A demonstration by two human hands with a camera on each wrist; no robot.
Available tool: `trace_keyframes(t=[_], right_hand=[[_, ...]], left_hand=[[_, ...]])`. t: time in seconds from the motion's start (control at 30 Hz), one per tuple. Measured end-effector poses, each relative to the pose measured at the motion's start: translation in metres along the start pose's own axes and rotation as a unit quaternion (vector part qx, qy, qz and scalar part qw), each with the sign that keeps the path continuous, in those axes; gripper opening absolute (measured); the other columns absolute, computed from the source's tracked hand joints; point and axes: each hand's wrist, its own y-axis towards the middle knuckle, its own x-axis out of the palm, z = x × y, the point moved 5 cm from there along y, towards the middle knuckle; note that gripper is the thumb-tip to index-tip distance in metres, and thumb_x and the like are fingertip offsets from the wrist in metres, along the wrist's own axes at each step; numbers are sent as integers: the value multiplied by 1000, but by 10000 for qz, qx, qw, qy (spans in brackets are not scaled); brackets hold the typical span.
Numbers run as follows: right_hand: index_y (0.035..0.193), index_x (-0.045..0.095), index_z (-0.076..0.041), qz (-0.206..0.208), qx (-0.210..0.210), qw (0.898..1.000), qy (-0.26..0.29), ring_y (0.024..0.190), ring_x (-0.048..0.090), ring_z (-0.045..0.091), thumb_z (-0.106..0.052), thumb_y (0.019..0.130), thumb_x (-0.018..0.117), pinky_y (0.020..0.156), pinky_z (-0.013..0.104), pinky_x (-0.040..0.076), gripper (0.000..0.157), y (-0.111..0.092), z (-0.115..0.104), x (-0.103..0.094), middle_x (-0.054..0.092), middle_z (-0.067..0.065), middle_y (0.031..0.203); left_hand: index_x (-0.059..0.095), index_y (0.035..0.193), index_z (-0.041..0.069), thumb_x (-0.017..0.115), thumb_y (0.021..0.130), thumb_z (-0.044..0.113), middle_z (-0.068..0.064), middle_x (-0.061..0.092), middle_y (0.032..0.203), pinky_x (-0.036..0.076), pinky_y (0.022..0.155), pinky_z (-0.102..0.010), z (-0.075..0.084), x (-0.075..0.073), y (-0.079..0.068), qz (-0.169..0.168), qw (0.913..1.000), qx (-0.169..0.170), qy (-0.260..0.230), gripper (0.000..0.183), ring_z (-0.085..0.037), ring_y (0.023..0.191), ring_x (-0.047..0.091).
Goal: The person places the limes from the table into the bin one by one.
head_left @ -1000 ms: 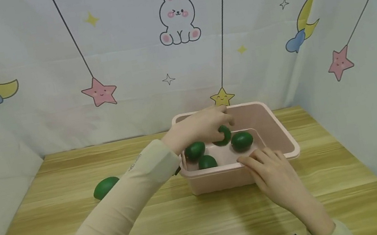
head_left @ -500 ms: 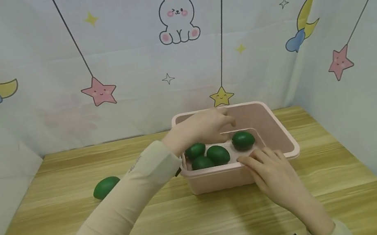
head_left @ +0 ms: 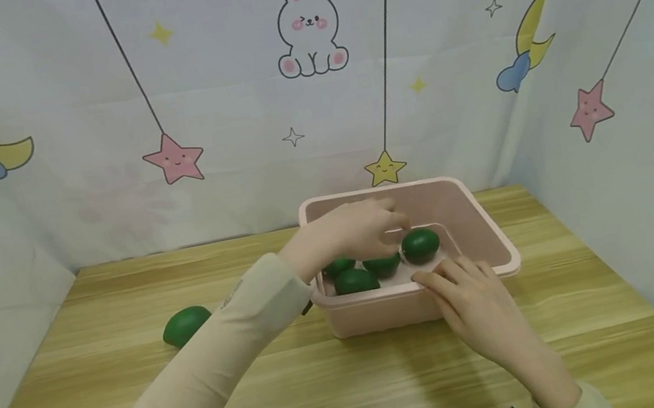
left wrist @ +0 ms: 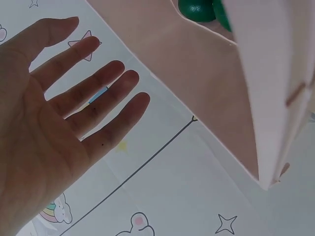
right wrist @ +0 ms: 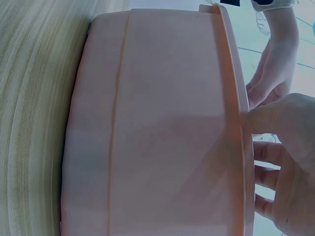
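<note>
My left hand (head_left: 357, 231) hangs over the inside of a pink plastic box (head_left: 390, 310), close above the dark green egg-shaped fruits in it. Its fingers (left wrist: 110, 73) are spread and nearly straight in the left wrist view, with nothing between them. One green fruit (head_left: 420, 246) sits toward the box's right; another (head_left: 356, 281) lies by the near wall. A third (head_left: 383, 267) shows partly below the left hand, which hides some of the box. With thumb outside and fingers inside, my right hand (head_left: 474, 309) grips the near rim.
One more green fruit (head_left: 184, 327) lies on the wooden table (head_left: 307, 395) to the left, beside the left forearm (head_left: 202, 391). Behind the box hangs a white curtain (head_left: 219, 99) with printed stars and a rabbit, and it continues along both sides.
A green fruit beneath my left hand dropped toward the near-left of the box, then shifted slightly right and back. The left hand has lowered a little. The right hand stays on the rim.
</note>
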Motion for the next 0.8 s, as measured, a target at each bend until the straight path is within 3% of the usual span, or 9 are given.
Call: trace_keyframes(t=[0.37,0.8], right_hand=[[108,64,-22,-34,-2,10000,2,88,54,16,-19,83,62,70,32,37,25,0,0,0,59,-4,90],[107,65,-21,-34,47,10000,-27,87,54,16,-17,82,64,70,31,36,26,0,0,0,59,-4,88]], left_hand=[[53,126,25,55,87,31,2,54,114,49,86,-32,-1,2,-15,184,9998,58,95,39,-11,100,52],[59,117,26,54,87,28,7,57,102,50,76,-25,-2,4,-32,1334,9904,334,162,30,-7,92,54]])
